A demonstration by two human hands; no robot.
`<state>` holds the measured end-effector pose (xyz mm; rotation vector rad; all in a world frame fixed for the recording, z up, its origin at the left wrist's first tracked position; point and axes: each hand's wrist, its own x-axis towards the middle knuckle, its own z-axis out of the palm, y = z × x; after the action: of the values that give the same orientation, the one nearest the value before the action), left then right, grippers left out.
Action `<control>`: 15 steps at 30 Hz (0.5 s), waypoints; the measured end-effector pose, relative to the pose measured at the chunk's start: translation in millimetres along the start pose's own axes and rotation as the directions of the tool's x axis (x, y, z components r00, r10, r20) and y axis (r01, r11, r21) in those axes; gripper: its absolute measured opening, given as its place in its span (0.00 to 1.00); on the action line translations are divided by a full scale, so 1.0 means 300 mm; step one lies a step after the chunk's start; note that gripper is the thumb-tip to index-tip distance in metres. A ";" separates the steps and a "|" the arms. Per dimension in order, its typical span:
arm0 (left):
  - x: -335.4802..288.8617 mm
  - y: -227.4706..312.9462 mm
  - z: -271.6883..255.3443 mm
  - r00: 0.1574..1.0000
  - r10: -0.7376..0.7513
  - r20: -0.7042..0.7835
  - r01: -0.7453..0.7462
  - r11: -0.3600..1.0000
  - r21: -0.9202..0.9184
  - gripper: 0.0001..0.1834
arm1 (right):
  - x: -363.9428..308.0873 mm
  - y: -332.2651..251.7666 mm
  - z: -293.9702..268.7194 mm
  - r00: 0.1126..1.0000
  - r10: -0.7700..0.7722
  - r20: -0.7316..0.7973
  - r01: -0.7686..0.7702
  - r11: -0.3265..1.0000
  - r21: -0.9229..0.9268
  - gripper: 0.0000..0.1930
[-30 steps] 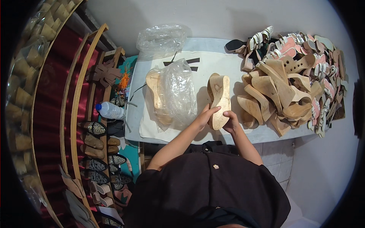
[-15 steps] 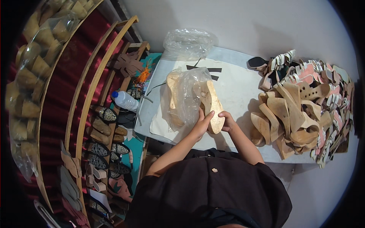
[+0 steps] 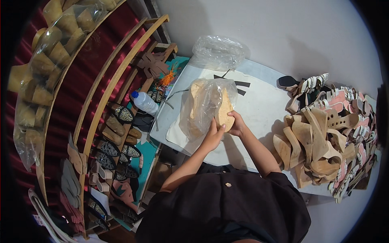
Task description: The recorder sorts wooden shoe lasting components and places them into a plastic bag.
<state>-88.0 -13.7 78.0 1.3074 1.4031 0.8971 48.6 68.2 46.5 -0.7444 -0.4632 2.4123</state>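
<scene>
The pale, foot-shaped wooden shoe form (image 3: 225, 115) has moved over from beside the clear, crinkly plastic bag (image 3: 208, 109), and now its far end is inside it. Both hands came along with it. The left hand (image 3: 213, 137), at about 7 o'clock on the form, has its fingers curled around the near end. The right hand (image 3: 237, 124), at 4 o'clock, is closed on the other side. A second pale wooden form (image 3: 196, 99) lies in the bag at 10 o'clock. From the held form, thin black strips (image 3: 242, 84) lie at 1 o'clock, and a big heap of bare wooden forms (image 3: 316, 141) sits between 3 and 4 o'clock. A clear bottle with a blue cap (image 3: 145, 103) is at 9 o'clock.
</scene>
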 end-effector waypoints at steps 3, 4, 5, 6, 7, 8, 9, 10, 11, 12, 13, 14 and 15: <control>0.007 0.007 -0.028 0.998 0.044 -0.049 -0.057 0.956 -0.289 0.36 | 0.043 -0.028 0.044 0.998 -0.046 -0.053 0.044 0.998 -0.038 0.34; 0.002 0.006 -0.038 0.998 -0.010 -0.059 -0.009 0.952 -0.307 0.35 | 0.066 -0.031 0.040 0.994 -0.033 -0.106 0.028 0.998 -0.056 0.33; -0.001 0.004 -0.051 0.995 -0.064 -0.070 0.038 0.945 -0.325 0.34 | 0.083 -0.034 0.051 0.987 -0.022 -0.157 0.010 0.997 -0.076 0.33; -0.005 0.002 -0.061 0.990 -0.117 -0.081 0.083 0.936 -0.343 0.32 | 0.075 -0.039 0.075 0.985 0.007 -0.174 -0.026 0.994 -0.108 0.32; -0.022 -0.004 -0.065 0.989 -0.119 -0.087 0.082 0.936 -0.343 0.32 | 0.090 -0.025 0.065 0.985 0.011 -0.170 -0.030 0.994 -0.110 0.32; -0.043 -0.012 -0.062 0.998 -0.039 -0.046 0.021 0.937 -0.349 0.32 | 0.109 -0.011 0.041 0.991 0.009 -0.131 -0.028 0.989 -0.144 0.32; -0.061 -0.016 -0.059 0.999 0.040 -0.006 -0.039 0.933 -0.358 0.33 | 0.121 0.002 0.027 0.996 0.010 -0.094 -0.026 0.984 -0.177 0.31; -0.080 -0.024 -0.081 0.999 0.040 -0.004 -0.039 0.934 -0.356 0.33 | 0.133 0.013 0.013 0.996 -0.028 -0.080 0.011 0.979 -0.204 0.31; -0.104 -0.030 -0.122 0.998 -0.049 0.025 0.054 0.964 -0.262 0.33 | 0.135 0.013 0.010 0.996 -0.028 -0.082 0.011 0.979 -0.202 0.31; -0.124 -0.024 -0.151 0.989 -0.143 0.046 0.148 0.975 -0.164 0.33 | 0.134 0.014 0.014 0.995 -0.015 -0.097 -0.003 0.984 -0.179 0.30; -0.132 -0.011 -0.160 0.988 -0.146 0.051 0.152 0.975 -0.164 0.33 | 0.133 0.012 0.016 0.994 -0.002 -0.112 -0.015 0.988 -0.154 0.30; -0.144 0.024 -0.171 0.976 -0.023 -0.217 0.037 0.997 0.063 0.32 | 0.135 0.010 0.018 0.993 -0.001 -0.116 -0.017 0.989 -0.150 0.30; -0.142 0.045 -0.177 0.888 0.158 -0.432 -0.019 0.951 0.308 0.31 | 0.140 0.003 0.020 0.993 0.005 -0.117 -0.020 0.992 -0.128 0.29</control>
<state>-138.2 -48.2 111.1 1.4538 1.9132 1.1383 16.1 92.1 33.9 -0.9413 -0.5726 2.3515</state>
